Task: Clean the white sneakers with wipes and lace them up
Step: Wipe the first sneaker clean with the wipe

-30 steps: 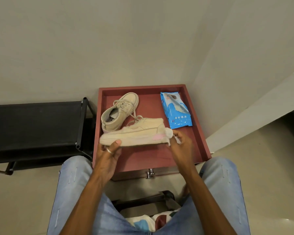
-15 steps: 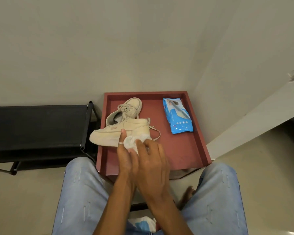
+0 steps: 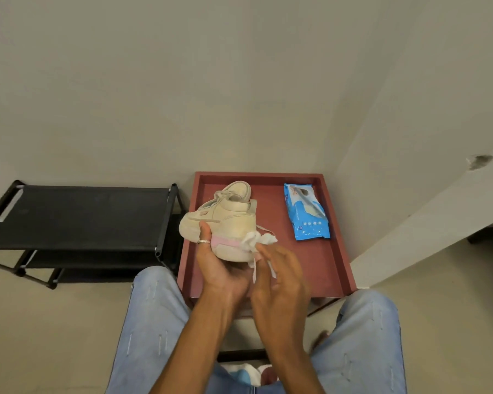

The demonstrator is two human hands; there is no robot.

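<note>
Two hands work on one sneaker over the red tabletop (image 3: 305, 265).
The left hand (image 3: 219, 268) grips the sneaker (image 3: 228, 223) from below, ringed thumb on its side, holding it above the tabletop's left half. The right hand (image 3: 282, 280) pinches a crumpled white wipe (image 3: 258, 240) against the sneaker's near end. A second sneaker (image 3: 238, 189) lies behind, toward the far edge. A blue pack of wipes (image 3: 306, 214) lies near the far right corner.

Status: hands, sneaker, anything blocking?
Left hand grips sneaker over tray. Right hand holds wipe at its heel. Second sneaker behind; nothing blocking.
</note>
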